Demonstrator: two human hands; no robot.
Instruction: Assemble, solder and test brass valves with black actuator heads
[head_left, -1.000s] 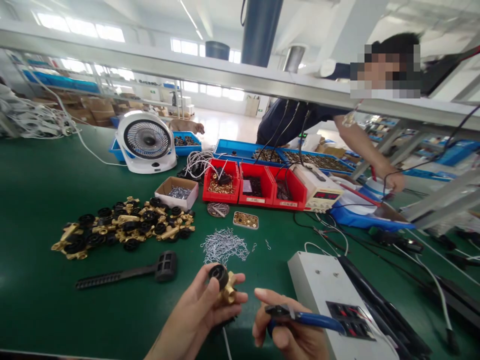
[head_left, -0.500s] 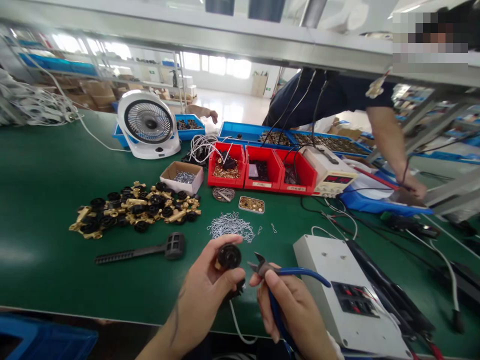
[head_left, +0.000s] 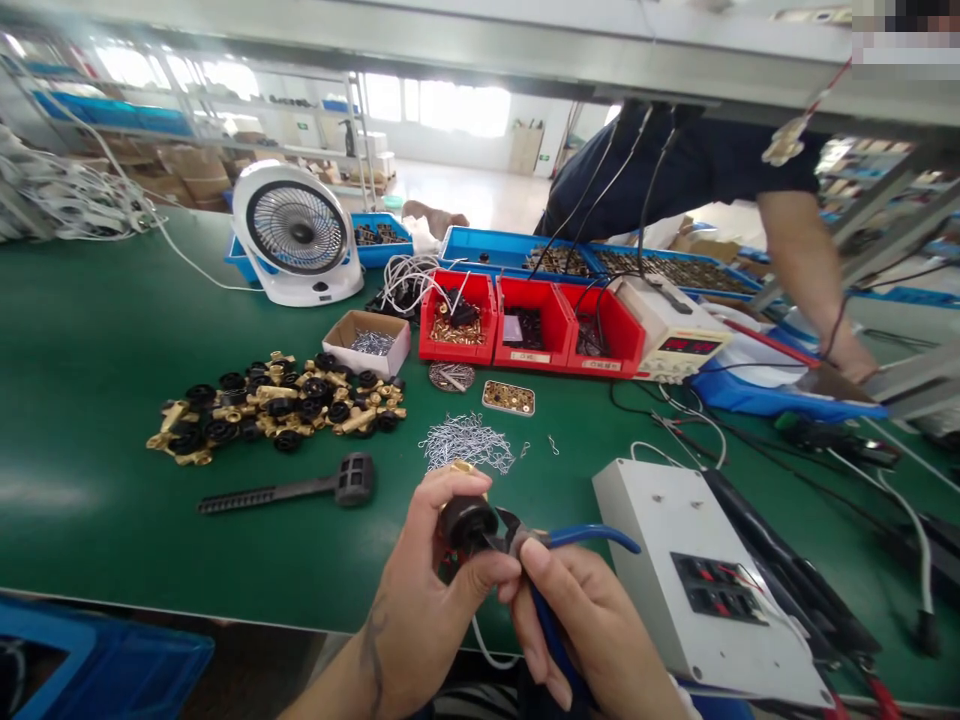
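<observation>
The left grip (head_left: 427, 590) curls around a smooth, round black-and-brass fitting (head_left: 469, 518), lower centre of the frame. Immediately right, the right grip (head_left: 581, 615) clasps blue-handled metal cutters (head_left: 589, 534), jaws pointing left at the fitting's rim; contact is unclear. Beyond, thin wire clips (head_left: 466, 442) heap on the green surface (head_left: 112, 400).

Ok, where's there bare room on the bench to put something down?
Bare green benchtop lies left of the brass fittings and between the black mallet and the front edge. It's crowded around the red bins and bench power supply.
</observation>
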